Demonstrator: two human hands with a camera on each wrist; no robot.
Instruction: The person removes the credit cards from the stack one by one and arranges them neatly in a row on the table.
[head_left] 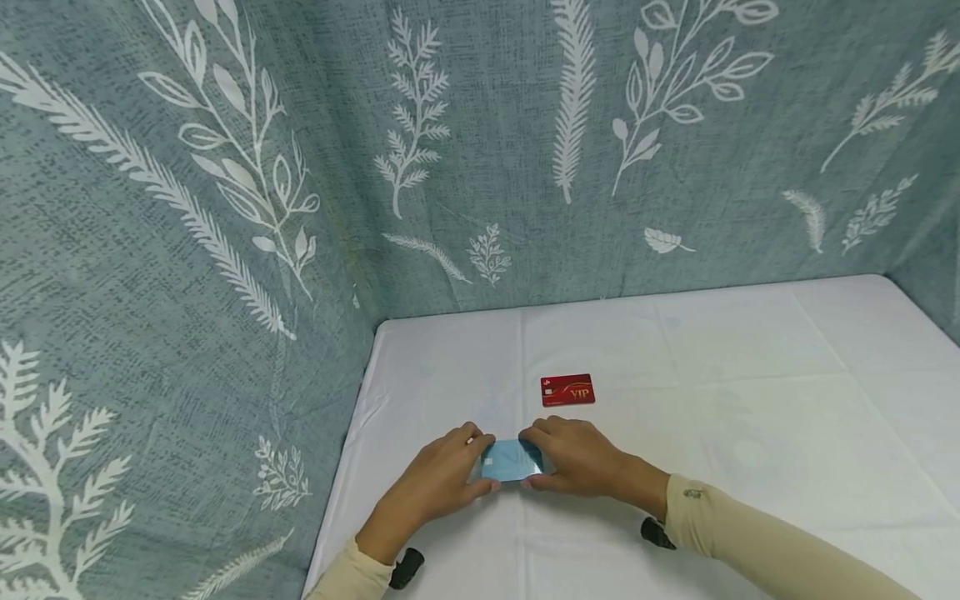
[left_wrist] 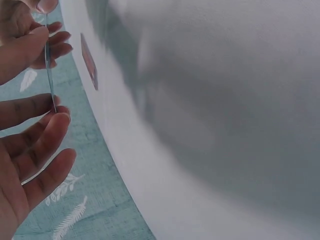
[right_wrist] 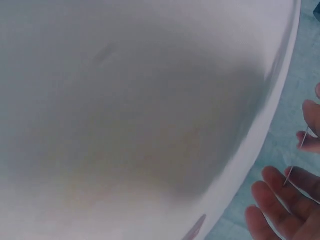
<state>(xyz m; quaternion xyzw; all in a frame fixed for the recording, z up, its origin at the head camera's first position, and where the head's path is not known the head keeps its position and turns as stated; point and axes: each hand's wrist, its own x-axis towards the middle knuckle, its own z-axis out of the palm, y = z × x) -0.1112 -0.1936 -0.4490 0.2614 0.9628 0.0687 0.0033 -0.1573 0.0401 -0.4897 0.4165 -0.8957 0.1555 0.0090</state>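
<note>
A light blue plastic card [head_left: 512, 461] with a small chip at its left side is held between both hands, close over the white table. My left hand [head_left: 444, 473] pinches its left end between thumb and fingers. At the opposite end, my right hand [head_left: 579, 458] grips it the same way, its thumb along the near edge. The left wrist view shows the blue card [left_wrist: 49, 65] edge-on, as a thin line raised off the cloth. Just beyond the hands, a red card [head_left: 567, 390] marked VIP lies flat on the table.
A white cloth [head_left: 750, 400] with fold creases covers the table. Blue-green fabric with white leaf prints [head_left: 510, 167] hangs along the back and left table edges. Dark wrist-worn devices show under both forearms, one of them a black piece [head_left: 407, 568] at the left.
</note>
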